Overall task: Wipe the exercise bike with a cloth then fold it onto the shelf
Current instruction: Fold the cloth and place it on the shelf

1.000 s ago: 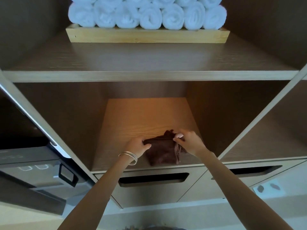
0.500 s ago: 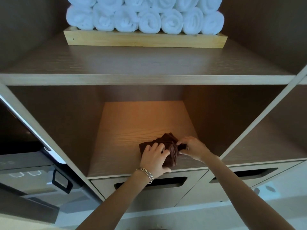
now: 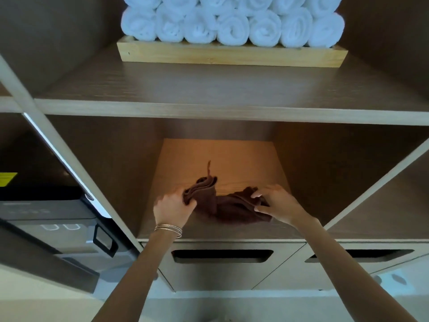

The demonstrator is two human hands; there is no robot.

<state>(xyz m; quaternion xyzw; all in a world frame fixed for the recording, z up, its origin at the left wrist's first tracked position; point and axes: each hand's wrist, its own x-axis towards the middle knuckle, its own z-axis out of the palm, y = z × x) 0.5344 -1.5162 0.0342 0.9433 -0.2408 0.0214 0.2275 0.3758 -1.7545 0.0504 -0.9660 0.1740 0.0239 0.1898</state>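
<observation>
Fingers (image 3: 185, 206) of the left hand (image 3: 171, 209) are curled tight round one bunched end of the cloth (image 3: 228, 209), lifting that end off the wood, while the right hand (image 3: 277, 204) pinches the other end between thumb and fingertips, the rest of its fingers spread loosely above the fabric. The cloth is dark brown, half unfolded, and lies on the lit shelf (image 3: 220, 159) of the middle cubby, near its front edge, with a thin strand sticking up from the raised end. Bangles (image 3: 169, 229) ring the left wrist. Just below the cubby sit two drawers (image 3: 222, 273) with slot handles; what they hold is hidden. On the board above, a shallow wooden tray (image 3: 232, 55) holds white rolled towels (image 3: 232, 27) stacked in two rows. To the left a dark appliance (image 3: 46, 212) fills the neighbouring bay, with a yellow label (image 3: 7, 178) whose writing is too small to read.
</observation>
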